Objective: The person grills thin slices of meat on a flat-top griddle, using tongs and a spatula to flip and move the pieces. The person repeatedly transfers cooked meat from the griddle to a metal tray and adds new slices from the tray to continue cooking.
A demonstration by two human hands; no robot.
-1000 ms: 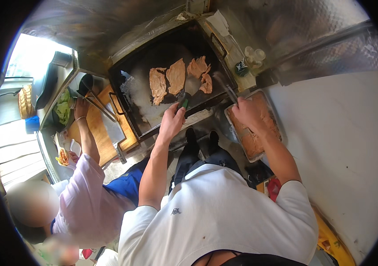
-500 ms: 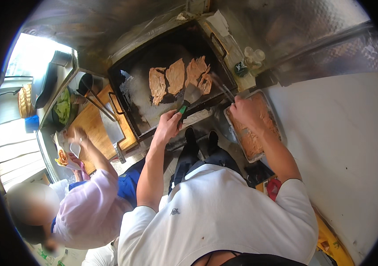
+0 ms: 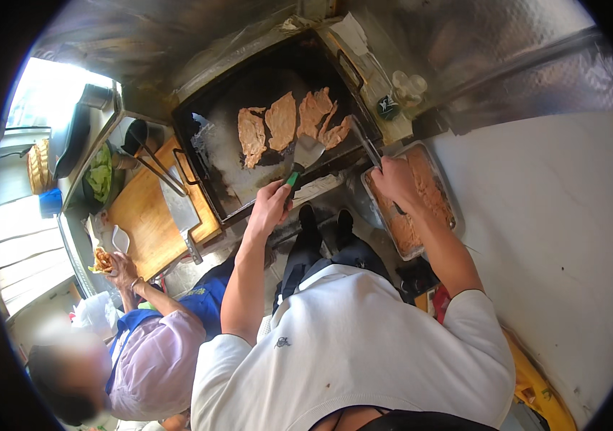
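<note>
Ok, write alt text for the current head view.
A person's left hand holds a green-handled spatula at meat slices on a griddle; the right hand grips a tool near a food tray. A co-worker holds food near a cutting board.

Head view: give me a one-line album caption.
At the griddle: left hand holding a green-handled spatula by the meat pieces, right hand gripping a slim utensil.

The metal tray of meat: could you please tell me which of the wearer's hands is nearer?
Right. The right hand overlaps the metal tray in view, at its upper left corner; the left hand is farther, left of the tray, holding a green-handled spatula.
</note>
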